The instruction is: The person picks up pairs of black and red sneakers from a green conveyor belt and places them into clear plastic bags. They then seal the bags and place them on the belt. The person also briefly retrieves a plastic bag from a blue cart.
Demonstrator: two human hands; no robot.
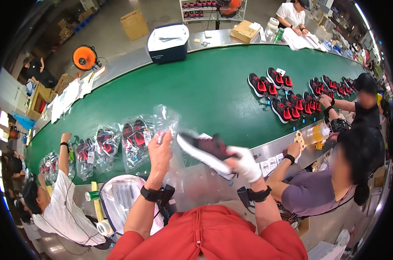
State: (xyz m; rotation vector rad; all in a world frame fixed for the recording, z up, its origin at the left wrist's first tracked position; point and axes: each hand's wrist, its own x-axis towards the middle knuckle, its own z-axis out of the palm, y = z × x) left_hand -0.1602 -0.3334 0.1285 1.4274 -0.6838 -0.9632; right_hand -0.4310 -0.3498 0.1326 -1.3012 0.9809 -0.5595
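My left hand (160, 152), bare, pinches the upper part of a transparent plastic bag (166, 116) that hangs over the near edge of the green conveyor belt. In my right hand (247, 165), which wears a white glove, is a black and red sneaker (208, 148) with a thick white sole. The sneaker is tilted, its sole facing down and left, one end close to the bag. A little blur lies on the shoe. Left of my left hand, a bagged pair of sneakers (135, 134) rests on the belt.
More bagged sneakers (106, 142) lie along the belt to the left. Unbagged pairs (287, 106) stand in rows at the right. Co-workers sit close on both sides, one (320, 184) reaching toward the belt. A dark blue bin (168, 57) and a cardboard box (245, 31) occupy the far ledge.
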